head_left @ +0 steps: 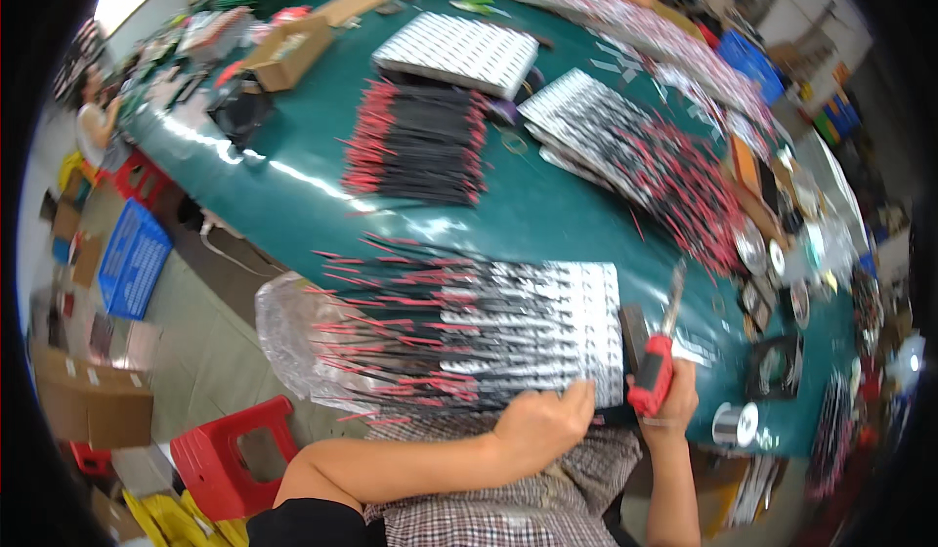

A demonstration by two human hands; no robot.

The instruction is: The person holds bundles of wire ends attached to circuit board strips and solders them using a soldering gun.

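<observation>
I look down through the head camera at a big green worktop (308, 220). My right hand (674, 391) is at the near right part of it. Its fingers are wrapped around a soldering iron (653, 376) with a red and black handle, and the thin metal tip points up and away from me.

My left hand (542, 430) is at the near edge of a white board (594, 313), close to its right corner. The fingers on that hand are curled and pinched together. I cannot tell if they hold something small.

The white board lies flat on the worktop, right in front of me. Lots of black wires (410, 327) with red ends run from it to the left. Some of the red ends lie over a clear plastic bag (283, 337) at the worktop's edge. A dark block (634, 334) sits between the board and the soldering iron. To the right of my right hand is a spool (734, 425) of shiny silver wire.

Farther back there is a white stack (454, 51), and just in front of it a bunch of black and red wires (415, 142). Another white board with wires (596, 117) lies to the right of them. Down on the floor to the left, I see a blue crate (137, 259) and a red stool (220, 464).
</observation>
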